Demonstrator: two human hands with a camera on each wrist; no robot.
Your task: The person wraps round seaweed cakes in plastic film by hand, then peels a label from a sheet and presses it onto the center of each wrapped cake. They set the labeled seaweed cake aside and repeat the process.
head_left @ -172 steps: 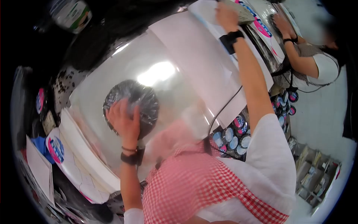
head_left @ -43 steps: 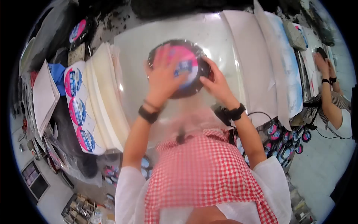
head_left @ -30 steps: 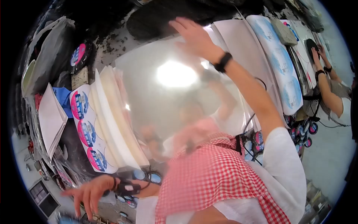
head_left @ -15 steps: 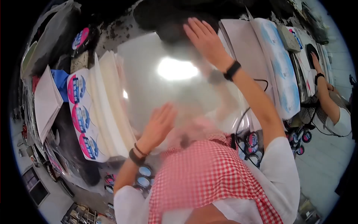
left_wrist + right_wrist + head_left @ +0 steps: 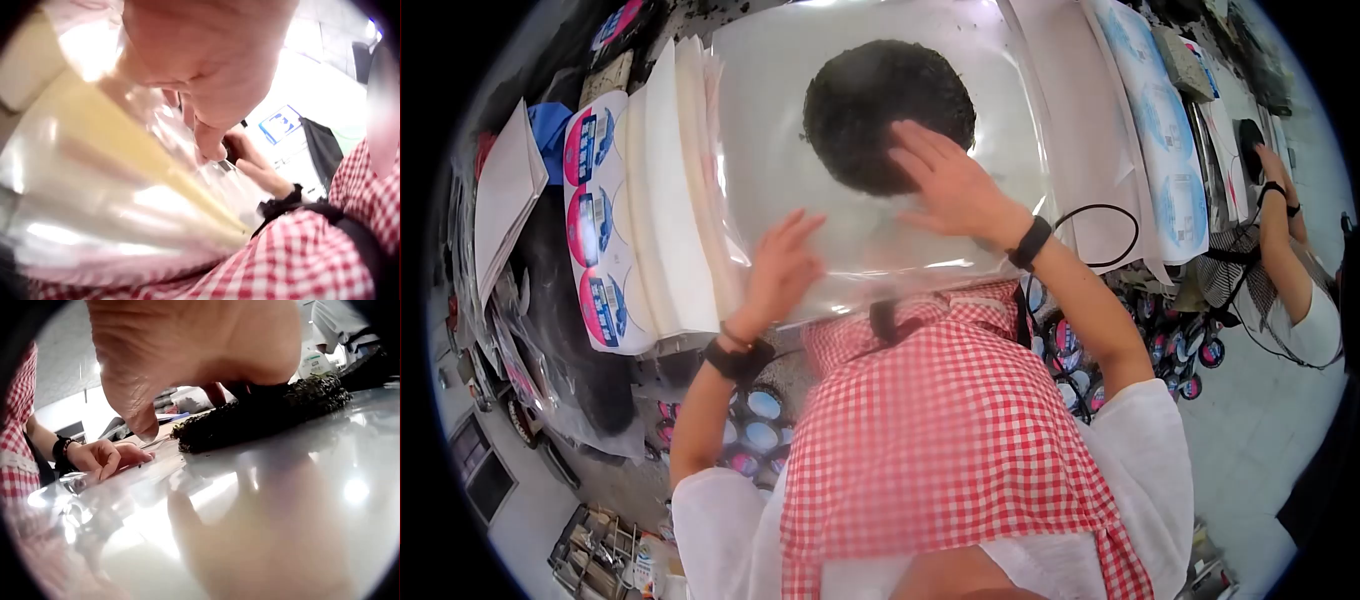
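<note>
A thick round cake of dark dried seaweed (image 5: 880, 110) lies on the shiny plastic-covered work surface (image 5: 760, 140) in the head view. Extended fingers of my right hand (image 5: 960, 190) rest over its near right side; the right wrist view shows them on top of the seaweed cake (image 5: 262, 419), with the thumb beside its rim. My left hand (image 5: 785, 270) is near the front left part of the surface, fingers loosely bent, holding nothing visible. In the left wrist view, the left hand (image 5: 212, 56) hovers over the clear film.
Stacked cream and white sheets (image 5: 675, 180) and printed label sheets (image 5: 595, 230) stand at the left. Further label sheets (image 5: 1150, 130) and a grey block (image 5: 1182, 62) lie right. Several round packs (image 5: 765, 405) sit below the surface. Another person (image 5: 1280, 240) works at far right.
The pink-labelled wrapped round pack has left the surface. My right hand has drawn the dark seaweed cake from the far edge onto the plastic; my left hand has returned from the lower left.
</note>
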